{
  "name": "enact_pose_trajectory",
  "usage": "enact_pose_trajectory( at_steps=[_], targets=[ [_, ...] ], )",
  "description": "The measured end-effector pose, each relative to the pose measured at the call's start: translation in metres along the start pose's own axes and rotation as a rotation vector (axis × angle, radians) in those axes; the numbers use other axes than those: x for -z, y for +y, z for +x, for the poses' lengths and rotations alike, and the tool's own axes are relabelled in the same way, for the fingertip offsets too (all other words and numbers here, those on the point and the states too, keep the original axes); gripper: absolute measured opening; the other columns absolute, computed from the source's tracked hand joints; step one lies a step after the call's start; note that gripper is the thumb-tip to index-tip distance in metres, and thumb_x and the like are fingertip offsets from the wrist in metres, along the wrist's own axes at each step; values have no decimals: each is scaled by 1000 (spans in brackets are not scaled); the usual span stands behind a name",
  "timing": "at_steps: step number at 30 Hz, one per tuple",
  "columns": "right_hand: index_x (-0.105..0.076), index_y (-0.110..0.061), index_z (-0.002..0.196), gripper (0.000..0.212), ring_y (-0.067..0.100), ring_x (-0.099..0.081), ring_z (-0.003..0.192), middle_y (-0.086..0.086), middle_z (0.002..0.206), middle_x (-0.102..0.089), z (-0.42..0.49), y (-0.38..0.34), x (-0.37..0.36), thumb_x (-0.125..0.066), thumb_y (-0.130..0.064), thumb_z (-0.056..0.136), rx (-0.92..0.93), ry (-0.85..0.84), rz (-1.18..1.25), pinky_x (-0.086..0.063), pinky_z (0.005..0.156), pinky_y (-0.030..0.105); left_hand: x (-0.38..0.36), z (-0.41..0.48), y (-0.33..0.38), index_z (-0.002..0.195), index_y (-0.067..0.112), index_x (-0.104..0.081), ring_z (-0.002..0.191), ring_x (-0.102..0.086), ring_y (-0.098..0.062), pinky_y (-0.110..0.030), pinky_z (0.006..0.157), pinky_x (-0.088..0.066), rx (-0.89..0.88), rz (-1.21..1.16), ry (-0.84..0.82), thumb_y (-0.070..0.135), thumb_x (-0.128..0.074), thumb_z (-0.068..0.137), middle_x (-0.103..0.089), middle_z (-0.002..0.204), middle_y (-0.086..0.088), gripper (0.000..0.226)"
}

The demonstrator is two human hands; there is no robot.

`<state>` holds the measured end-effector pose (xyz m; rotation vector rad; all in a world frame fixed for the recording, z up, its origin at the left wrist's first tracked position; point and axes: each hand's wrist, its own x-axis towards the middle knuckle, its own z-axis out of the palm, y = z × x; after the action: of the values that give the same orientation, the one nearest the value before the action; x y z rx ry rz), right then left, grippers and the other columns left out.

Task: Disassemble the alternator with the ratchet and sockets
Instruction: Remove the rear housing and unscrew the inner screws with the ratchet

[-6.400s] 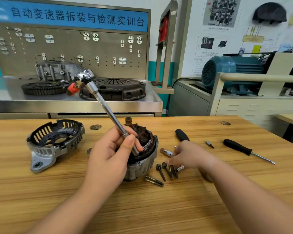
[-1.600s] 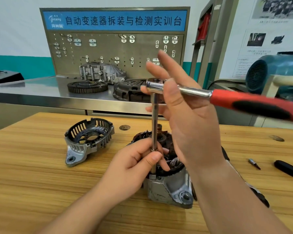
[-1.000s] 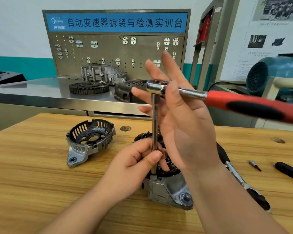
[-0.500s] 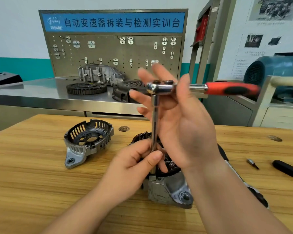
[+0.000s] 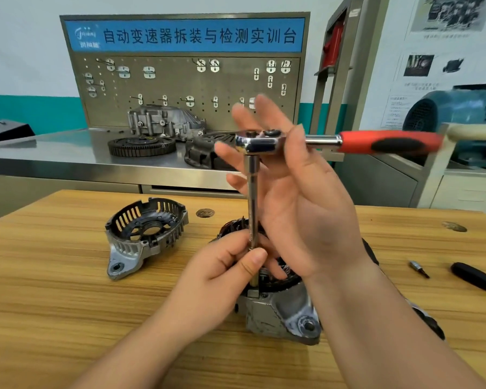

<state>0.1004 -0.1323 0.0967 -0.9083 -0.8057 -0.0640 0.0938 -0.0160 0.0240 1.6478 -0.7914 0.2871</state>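
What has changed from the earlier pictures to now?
The ratchet, tilted in the left hand at first, now stands on its extension, upright on the alternator. The right hand rose from the table to the ratchet head; the handle swung away from the person. Unchanged: left hand pinches the extension; cover lies left.

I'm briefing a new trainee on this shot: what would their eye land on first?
The red-handled ratchet at centre stands out first, raised on a long extension bar that the left hand pinches low down while the right hand, fingers spread, touches its head. Below sits the alternator body on the wooden table, with a removed end cover to its left.
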Motion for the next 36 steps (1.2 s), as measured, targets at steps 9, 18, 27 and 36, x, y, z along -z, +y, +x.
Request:
enact_pose_trajectory(
  at_steps=[9, 18, 27, 36],
  targets=[
    [-61, -33, 117, 31, 13, -54, 124, -12, 124, -63, -1, -3, -1, -59, -22, 88, 221, -33, -342, -44, 102, 35, -1, 1, -2, 88, 11, -65, 74, -64, -9, -17, 74, -46, 44, 51, 21, 20, -49, 88, -70, 70, 1, 18],
    [-60, -21, 118, 48, 19, -68, 94, 3, 107, -73, -2, 1, 3, -42, -51, 86, -17, 92, -173, -52, 82, 29, 5, 0, 1, 100, 12, -65, 94, -67, -14, -26, 87, -49, 49, 16, -67, 29, -43, 94, -73, 92, 1, 29],
    [-50, -25, 129, 30, 6, -61, 114, 1, 128, -62, -5, -4, -3, -39, -26, 101, 120, -12, -289, -45, 99, 25, 1, 1, 0, 92, 10, -66, 89, -68, -12, -32, 85, -51, 71, 80, -7, 31, -50, 91, -74, 84, 3, 27],
    [-61, -32, 118, 26, 18, -60, 116, -5, 124, -66, -2, -2, 1, -51, -36, 95, 120, 33, -287, -47, 93, 33, 1, -2, 3, 87, 10, -67, 86, -68, -16, -30, 82, -51, 59, 91, 5, 22, -48, 89, -73, 84, 3, 23]
  ],
)
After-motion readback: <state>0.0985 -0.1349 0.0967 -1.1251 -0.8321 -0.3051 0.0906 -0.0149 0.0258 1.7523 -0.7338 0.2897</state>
